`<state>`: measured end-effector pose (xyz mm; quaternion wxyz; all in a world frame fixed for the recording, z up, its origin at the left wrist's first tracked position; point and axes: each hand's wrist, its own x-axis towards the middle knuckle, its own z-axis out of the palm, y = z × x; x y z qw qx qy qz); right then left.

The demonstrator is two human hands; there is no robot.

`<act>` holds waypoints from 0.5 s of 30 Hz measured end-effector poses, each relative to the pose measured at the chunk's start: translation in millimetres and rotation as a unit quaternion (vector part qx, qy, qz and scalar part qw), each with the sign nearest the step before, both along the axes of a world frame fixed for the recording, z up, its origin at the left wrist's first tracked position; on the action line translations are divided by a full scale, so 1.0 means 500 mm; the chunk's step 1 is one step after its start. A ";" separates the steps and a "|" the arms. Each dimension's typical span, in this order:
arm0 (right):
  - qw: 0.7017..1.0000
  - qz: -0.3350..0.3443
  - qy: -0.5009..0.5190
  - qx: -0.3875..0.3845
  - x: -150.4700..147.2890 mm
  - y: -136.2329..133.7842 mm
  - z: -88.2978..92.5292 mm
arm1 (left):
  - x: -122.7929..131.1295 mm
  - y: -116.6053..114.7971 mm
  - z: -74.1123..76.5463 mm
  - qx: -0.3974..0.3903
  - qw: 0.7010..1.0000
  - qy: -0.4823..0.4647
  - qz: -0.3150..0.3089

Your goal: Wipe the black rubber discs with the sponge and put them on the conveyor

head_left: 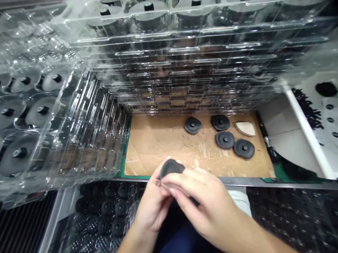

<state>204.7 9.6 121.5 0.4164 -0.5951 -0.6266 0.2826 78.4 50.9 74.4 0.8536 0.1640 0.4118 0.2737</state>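
A dark grey, rounded disc [171, 168] is held up between both hands, above the front edge of the cardboard. My left hand [152, 203] is closed around its left side and underside. My right hand [202, 194] pinches at its near right edge, thumb and forefinger pressed together; the fingers cover much of the disc. Beyond the hands lie similar discs with a short central stem: one alone [193, 125], and a group of three at the right, including one disc [225, 139] in their midst. Beside that group is a pale, wedge-shaped piece [245, 129].
Tall stacks of clear plastic trays stand at the back [181, 39] and left [80, 119], discs in their upper pockets. A cardboard sheet [150, 142] covers the worktop. To the right are a white bin wall [308, 130] and a dark pen-like tool [267, 140]. More disc-filled trays [111, 209] sit below.
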 end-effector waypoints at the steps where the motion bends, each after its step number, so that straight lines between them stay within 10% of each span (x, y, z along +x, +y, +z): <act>1: 0.999 0.025 0.007 -0.033 0.000 0.003 -0.002 | 0.000 -0.001 -0.001 0.003 1.000 0.006 0.002; 6: 0.995 -0.085 -0.043 0.041 0.001 0.011 -0.003 | 0.011 -0.007 0.004 0.018 0.998 -0.038 -0.046; 11: 1.000 0.017 0.018 -0.018 0.027 -0.038 0.005 | -0.001 0.001 0.003 0.018 0.997 -0.070 -0.031; 15: 0.993 -0.065 -0.096 -0.031 0.053 -0.049 0.007 | 0.009 0.001 0.013 0.015 0.996 -0.084 -0.041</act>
